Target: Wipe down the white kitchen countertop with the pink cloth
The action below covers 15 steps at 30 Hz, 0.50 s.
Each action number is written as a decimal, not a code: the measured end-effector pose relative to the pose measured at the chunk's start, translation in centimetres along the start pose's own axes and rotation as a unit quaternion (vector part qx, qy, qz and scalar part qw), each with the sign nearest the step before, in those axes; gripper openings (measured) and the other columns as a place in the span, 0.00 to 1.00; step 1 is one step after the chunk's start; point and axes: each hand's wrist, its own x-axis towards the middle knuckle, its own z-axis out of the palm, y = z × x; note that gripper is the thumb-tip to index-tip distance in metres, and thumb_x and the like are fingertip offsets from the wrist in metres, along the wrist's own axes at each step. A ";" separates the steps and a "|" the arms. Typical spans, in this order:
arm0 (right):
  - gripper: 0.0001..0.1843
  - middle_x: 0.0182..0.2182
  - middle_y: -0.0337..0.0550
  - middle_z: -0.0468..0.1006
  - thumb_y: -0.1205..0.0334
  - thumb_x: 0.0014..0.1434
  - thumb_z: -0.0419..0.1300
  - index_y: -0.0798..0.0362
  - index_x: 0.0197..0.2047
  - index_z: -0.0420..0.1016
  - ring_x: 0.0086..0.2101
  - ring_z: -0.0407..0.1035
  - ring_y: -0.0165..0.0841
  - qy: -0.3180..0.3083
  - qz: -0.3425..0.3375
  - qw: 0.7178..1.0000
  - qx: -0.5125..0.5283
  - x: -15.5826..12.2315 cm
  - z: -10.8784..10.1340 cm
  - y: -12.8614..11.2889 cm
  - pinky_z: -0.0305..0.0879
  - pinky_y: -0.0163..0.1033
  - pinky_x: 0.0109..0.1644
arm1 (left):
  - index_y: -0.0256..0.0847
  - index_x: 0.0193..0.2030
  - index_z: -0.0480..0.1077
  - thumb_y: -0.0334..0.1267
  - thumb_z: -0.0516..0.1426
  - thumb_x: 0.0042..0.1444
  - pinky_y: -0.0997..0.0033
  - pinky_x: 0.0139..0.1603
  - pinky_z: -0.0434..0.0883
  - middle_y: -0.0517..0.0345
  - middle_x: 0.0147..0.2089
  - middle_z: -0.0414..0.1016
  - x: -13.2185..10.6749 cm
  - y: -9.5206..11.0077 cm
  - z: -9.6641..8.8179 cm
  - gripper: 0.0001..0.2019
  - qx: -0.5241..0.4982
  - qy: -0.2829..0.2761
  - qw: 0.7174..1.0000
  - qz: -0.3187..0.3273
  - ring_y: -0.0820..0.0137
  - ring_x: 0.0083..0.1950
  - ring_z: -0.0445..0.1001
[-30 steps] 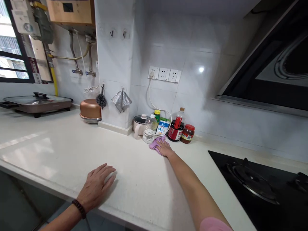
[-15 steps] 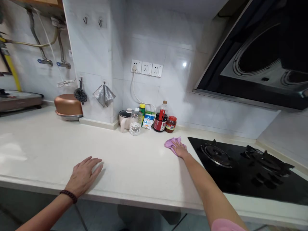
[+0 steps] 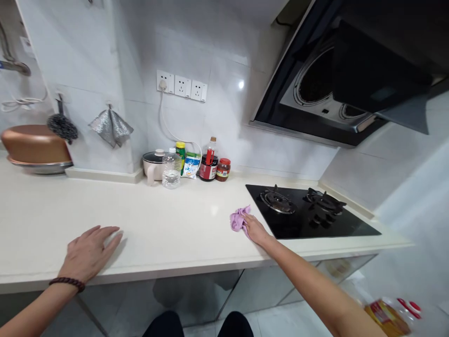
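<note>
On counter (image 3: 168, 220), right hand (image 3: 257, 230) flattened, touching cloth (image 3: 238, 220)

No wording legible; print too small or blurred. Labels near wall, left to right: green plastic bottle with yellow cap (image 3: 180, 157), partly hidden, print unreadable; blue-and-white plastic packet (image 3: 191, 167), pale character-like marks on blue part, blurred; dark round jar (image 3: 207, 171), red label with white areas, characters indistinct; squat reddish-brown jar with red lid (image 3: 223, 170), multicoloured label band, print unclear. Lower right: clear plastic bottle of amber liquid with red cap (image 3: 388, 317), red-and-yellow label, lettering unreadable.
</note>
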 end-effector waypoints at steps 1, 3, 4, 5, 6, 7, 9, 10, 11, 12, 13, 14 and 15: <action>0.32 0.72 0.49 0.62 0.67 0.70 0.48 0.54 0.75 0.65 0.71 0.55 0.41 0.005 -0.008 1.000 -0.001 -1.0 -0.3 0.4 0.48 0.48 0.77 | 0.37 0.57 0.77 0.49 0.46 0.72 0.44 0.71 0.63 0.49 0.62 0.80 0.0 0.0 0.0 0.24 0.001 0.001 1.000 -0.001 0.49 0.71 0.67; 0.31 0.71 0.49 0.66 0.67 0.69 0.48 0.54 0.73 0.69 0.70 0.57 0.42 0.019 -0.018 1.000 -0.005 -2.9 -1.0 1.8 0.48 0.49 0.77 | 0.37 0.57 0.77 0.49 0.46 0.72 0.44 0.71 0.62 0.48 0.62 0.80 0.0 0.0 0.2 0.25 0.005 0.003 1.000 -0.001 0.49 0.71 0.67; 0.31 0.70 0.48 0.66 0.67 0.69 0.48 0.54 0.72 0.70 0.70 0.57 0.43 0.027 -0.012 0.999 -0.016 -3.8 -1.4 2.9 0.47 0.49 0.77 | 0.37 0.57 0.77 0.49 0.46 0.72 0.45 0.71 0.62 0.48 0.62 0.80 0.0 0.0 0.2 0.24 0.007 0.004 1.000 0.001 0.50 0.71 0.67; 0.30 0.71 0.47 0.66 0.66 0.69 0.47 0.53 0.72 0.70 0.70 0.56 0.43 0.034 0.005 0.999 -0.033 -4.6 -1.9 4.1 0.45 0.50 0.78 | 0.37 0.57 0.77 0.49 0.46 0.72 0.46 0.72 0.62 0.48 0.61 0.80 0.0 0.0 0.3 0.24 0.009 0.005 1.000 0.002 0.50 0.71 0.67; 0.31 0.71 0.47 0.65 0.65 0.69 0.47 0.54 0.72 0.69 0.71 0.54 0.43 0.039 0.033 0.997 -0.055 -5.4 -2.3 5.5 0.44 0.50 0.78 | 0.38 0.57 0.77 0.49 0.47 0.72 0.48 0.72 0.62 0.49 0.61 0.80 0.0 0.0 0.3 0.24 0.011 0.007 1.000 0.001 0.51 0.71 0.67; 0.31 0.71 0.48 0.64 0.64 0.70 0.46 0.55 0.73 0.68 0.72 0.53 0.43 0.043 0.067 0.994 -0.078 -6.3 -2.7 7.0 0.43 0.51 0.79 | 0.38 0.57 0.77 0.49 0.47 0.72 0.48 0.72 0.62 0.49 0.62 0.80 -0.1 0.1 0.3 0.24 0.012 0.009 1.000 0.001 0.52 0.71 0.67; 0.32 0.71 0.54 0.64 0.63 0.70 0.44 0.59 0.72 0.69 0.72 0.52 0.46 0.040 0.132 0.984 -0.110 -7.9 -3.3 10.1 0.43 0.54 0.78 | 0.39 0.58 0.77 0.49 0.46 0.73 0.49 0.71 0.62 0.51 0.61 0.80 -0.1 0.1 0.3 0.24 0.015 0.010 1.000 0.001 0.52 0.71 0.67; 0.31 0.71 0.58 0.63 0.62 0.71 0.43 0.61 0.70 0.71 0.73 0.50 0.48 0.034 0.155 0.980 -0.117 -8.5 -3.5 11.4 0.43 0.55 0.78 | 0.40 0.58 0.77 0.50 0.45 0.73 0.49 0.71 0.62 0.53 0.61 0.81 -0.1 0.1 0.4 0.25 0.018 0.011 1.000 0.001 0.52 0.71 0.67; 0.31 0.71 0.61 0.62 0.61 0.71 0.43 0.63 0.69 0.72 0.73 0.48 0.50 0.029 0.171 0.978 -0.120 -9.0 -3.6 12.5 0.42 0.57 0.78 | 0.40 0.58 0.77 0.50 0.44 0.73 0.49 0.71 0.62 0.54 0.61 0.81 -0.1 0.1 0.5 0.25 0.019 0.012 1.000 0.002 0.52 0.71 0.67; 0.31 0.72 0.62 0.61 0.60 0.72 0.42 0.64 0.68 0.73 0.74 0.46 0.51 0.023 0.186 0.974 -0.124 -9.3 -3.6 13.4 0.41 0.58 0.78 | 0.41 0.58 0.77 0.51 0.44 0.73 0.49 0.71 0.61 0.54 0.61 0.81 0.0 -0.1 0.6 0.26 0.020 0.011 1.000 0.003 0.52 0.71 0.67; 0.32 0.73 0.62 0.59 0.58 0.73 0.42 0.64 0.69 0.72 0.74 0.44 0.52 0.018 0.202 0.971 -0.127 -9.4 -3.5 13.9 0.40 0.60 0.77 | 0.41 0.59 0.77 0.51 0.44 0.73 0.49 0.71 0.61 0.54 0.62 0.80 0.1 -0.2 0.9 0.26 0.022 0.008 1.000 0.002 0.52 0.71 0.67; 0.33 0.74 0.62 0.57 0.56 0.74 0.40 0.64 0.71 0.69 0.74 0.43 0.53 0.016 0.218 0.967 -0.130 -9.3 -3.3 14.2 0.40 0.61 0.77 | 0.41 0.59 0.77 0.52 0.43 0.73 0.49 0.71 0.61 0.54 0.62 0.80 0.2 -0.5 1.1 0.27 0.023 0.004 1.000 -0.001 0.52 0.71 0.67; 0.35 0.74 0.63 0.54 0.54 0.74 0.39 0.65 0.74 0.64 0.74 0.42 0.53 0.015 0.234 0.963 -0.131 -9.0 -3.0 14.2 0.40 0.62 0.77 | 0.42 0.59 0.77 0.52 0.43 0.72 0.49 0.71 0.61 0.54 0.62 0.80 0.3 -0.7 1.4 0.27 0.026 0.000 1.000 -0.004 0.52 0.71 0.66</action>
